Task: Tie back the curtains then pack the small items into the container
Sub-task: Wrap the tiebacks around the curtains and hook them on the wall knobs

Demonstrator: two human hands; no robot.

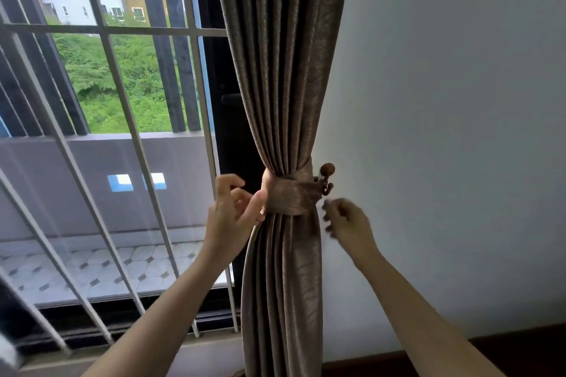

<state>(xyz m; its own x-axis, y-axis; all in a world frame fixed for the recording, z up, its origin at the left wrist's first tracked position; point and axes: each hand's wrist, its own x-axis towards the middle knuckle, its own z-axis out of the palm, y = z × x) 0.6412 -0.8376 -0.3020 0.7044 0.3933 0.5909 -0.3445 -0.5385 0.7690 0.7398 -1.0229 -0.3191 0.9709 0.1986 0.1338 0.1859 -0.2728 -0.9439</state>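
A brown curtain (281, 70) hangs gathered in the middle of the view. A matching fabric tie-back band (291, 196) wraps round it and loops onto a wooden wall hook (326, 176) at its right. My left hand (231, 213) is just left of the band, fingers loosely curled, its thumb side touching the fabric. My right hand (347, 223) hovers below the hook, fingers loosely curled and blurred, holding nothing. No small items or container are in view.
A window with white metal bars (122, 101) fills the left side, a balcony and buildings beyond. A plain white wall (444, 101) is on the right, with a dark skirting board (505, 349) along its bottom.
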